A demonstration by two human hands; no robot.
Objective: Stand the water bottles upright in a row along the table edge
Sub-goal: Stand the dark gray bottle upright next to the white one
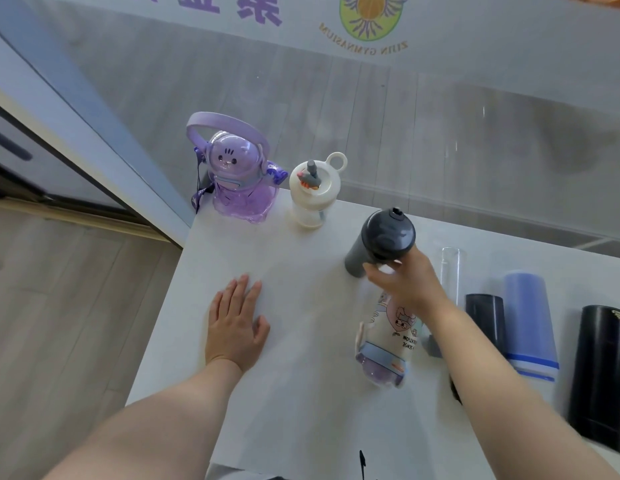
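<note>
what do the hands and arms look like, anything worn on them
Both are bare: the left hand and right hand show no gloves, rings, watch or bands, and no sleeve reaches either forearm in view. The nails look short and unpainted.

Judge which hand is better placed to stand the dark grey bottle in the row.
Right. The right hand already grips the dark grey bottle beside the white bottle; the left hand lies flat on the table.

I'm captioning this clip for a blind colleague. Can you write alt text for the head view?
The right hand grips a dark grey bottle upright near the far edge of the white table, beside a purple astronaut bottle and a white bottle. The left hand rests flat; more bottles lie at right.
</note>
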